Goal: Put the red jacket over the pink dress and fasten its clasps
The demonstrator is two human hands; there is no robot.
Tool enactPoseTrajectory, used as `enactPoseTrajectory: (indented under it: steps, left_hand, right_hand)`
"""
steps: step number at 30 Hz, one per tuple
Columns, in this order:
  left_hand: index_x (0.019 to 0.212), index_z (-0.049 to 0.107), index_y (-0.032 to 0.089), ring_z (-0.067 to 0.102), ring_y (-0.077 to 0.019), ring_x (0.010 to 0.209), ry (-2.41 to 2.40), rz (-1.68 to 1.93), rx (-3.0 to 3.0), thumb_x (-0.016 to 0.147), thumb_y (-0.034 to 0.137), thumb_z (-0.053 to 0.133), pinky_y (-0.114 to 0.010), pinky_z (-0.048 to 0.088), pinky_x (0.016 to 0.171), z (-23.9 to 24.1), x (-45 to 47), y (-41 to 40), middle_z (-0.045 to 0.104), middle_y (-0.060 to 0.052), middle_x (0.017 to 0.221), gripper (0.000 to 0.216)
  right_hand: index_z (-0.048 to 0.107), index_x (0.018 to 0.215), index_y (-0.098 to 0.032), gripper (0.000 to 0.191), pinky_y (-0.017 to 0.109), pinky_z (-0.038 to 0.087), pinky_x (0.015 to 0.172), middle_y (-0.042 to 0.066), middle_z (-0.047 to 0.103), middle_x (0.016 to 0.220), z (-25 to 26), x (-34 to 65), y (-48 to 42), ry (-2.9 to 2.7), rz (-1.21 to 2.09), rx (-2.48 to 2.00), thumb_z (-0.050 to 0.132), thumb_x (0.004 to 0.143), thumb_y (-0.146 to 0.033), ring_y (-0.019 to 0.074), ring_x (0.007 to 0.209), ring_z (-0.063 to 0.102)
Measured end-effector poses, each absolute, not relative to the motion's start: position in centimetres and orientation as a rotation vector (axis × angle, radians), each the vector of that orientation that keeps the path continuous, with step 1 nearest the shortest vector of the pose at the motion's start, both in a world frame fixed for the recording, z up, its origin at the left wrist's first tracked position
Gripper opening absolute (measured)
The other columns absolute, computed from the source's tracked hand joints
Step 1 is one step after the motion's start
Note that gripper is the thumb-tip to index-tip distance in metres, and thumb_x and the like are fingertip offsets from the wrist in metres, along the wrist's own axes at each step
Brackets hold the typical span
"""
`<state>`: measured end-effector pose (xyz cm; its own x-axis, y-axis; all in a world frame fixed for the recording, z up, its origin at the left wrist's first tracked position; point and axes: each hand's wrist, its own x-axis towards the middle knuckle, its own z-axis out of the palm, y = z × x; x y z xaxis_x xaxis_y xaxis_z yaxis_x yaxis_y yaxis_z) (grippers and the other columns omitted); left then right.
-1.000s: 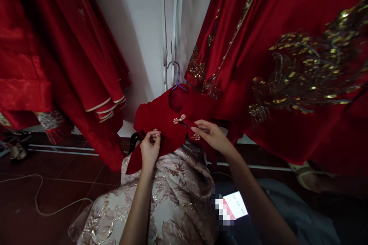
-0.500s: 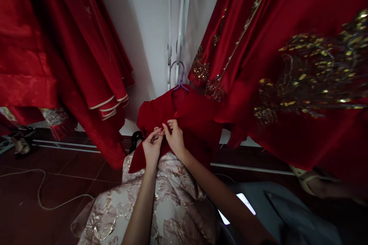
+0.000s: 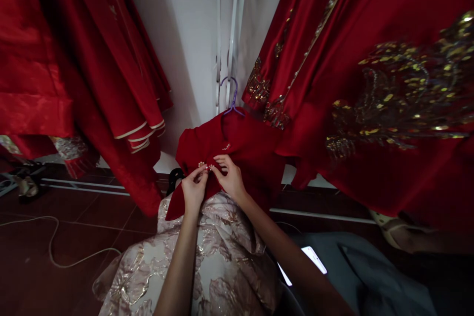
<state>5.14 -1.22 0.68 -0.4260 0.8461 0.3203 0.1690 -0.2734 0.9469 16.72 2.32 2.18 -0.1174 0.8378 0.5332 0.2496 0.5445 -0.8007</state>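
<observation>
A red garment hangs on a purple hanger in front of me, its lower part against the patterned fabric. On its front, a small beaded fastening shows just above my left fingertips, and another beaded ornament sits higher up. My left hand is closed, thumb and fingers pinching at the beaded fastening. Right beside it, my right hand has its thumb at the same fastening, with the fingers curved above. The fingers partly hide the small piece between them.
Red garments hang at left, and a red sequinned garment at right. Pale floral fabric spreads below my arms. A lit phone lies on a grey surface. A cable crosses the tiled floor.
My right thumb has moved down to the fastening and my right hand slightly right, uncovering more of the upper beaded ornament. My left hand stays pinched in nearly the same place.
</observation>
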Motion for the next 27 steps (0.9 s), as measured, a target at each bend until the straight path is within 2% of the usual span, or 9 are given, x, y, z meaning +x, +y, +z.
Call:
enactPoseTrajectory:
  steps: [11,18,27]
  left_hand:
    - [0.087,0.072,0.021,0.068,-0.0186,0.079,1.611,1.554,1.609,0.074,0.033,0.064,-0.031,0.054,0.079,1.1,2.5,-0.9,0.073,-0.003,0.087,0.020]
    - [0.090,0.071,0.020,0.069,-0.0181,0.078,1.578,1.547,1.646,0.074,0.032,0.063,-0.031,0.055,0.077,1.2,2.6,-0.7,0.072,-0.005,0.090,0.021]
    - [0.088,0.069,0.018,0.068,-0.0165,0.074,1.590,1.397,1.842,0.074,0.028,0.061,-0.028,0.054,0.072,1.5,1.9,0.0,0.072,-0.006,0.085,0.019]
  right_hand:
    - [0.054,0.098,-0.022,0.021,0.028,0.051,0.072,0.005,0.065,0.099,2.4,16.7,2.2,-1.692,0.671,-0.932,0.057,0.078,-0.026,0.0160,0.091,0.061]
    - [0.053,0.102,-0.022,0.031,0.028,0.052,0.070,0.006,0.063,0.104,2.5,17.0,2.3,-1.693,0.773,-0.903,0.062,0.074,-0.032,0.0161,0.088,0.061]
    - [0.054,0.101,-0.021,0.025,0.027,0.050,0.069,0.005,0.064,0.100,2.2,16.7,3.1,-1.770,0.646,-0.929,0.056,0.077,-0.026,0.0156,0.087,0.060]
